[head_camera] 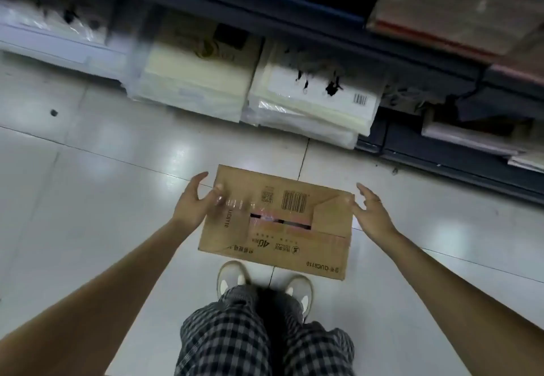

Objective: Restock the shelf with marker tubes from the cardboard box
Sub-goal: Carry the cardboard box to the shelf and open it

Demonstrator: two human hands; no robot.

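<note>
The cardboard box (pixel 276 222) sits at lower centre of the frame, flaps closed. The left hand (pixel 194 199) and right hand (pixel 372 210) flank its 2 ends, fingers spread; contact is unclear. Uneven grip could tip it, spilling tubes short of the shelf (pixel 441 60) at upper right.

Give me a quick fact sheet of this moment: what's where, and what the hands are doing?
place: shop aisle, tiled floor
box: cardboard, flaps mostly closed with a gap at the seam, in front of the person's shoes
left hand: fingers spread, at the box's left end, thumb on its top
right hand: fingers spread, at the box's right end
shelf: dark, low, beyond the box, holding wrapped white packs
marker tubes: none visible
blur: the shelf goods are smeared, labels unreadable
</note>
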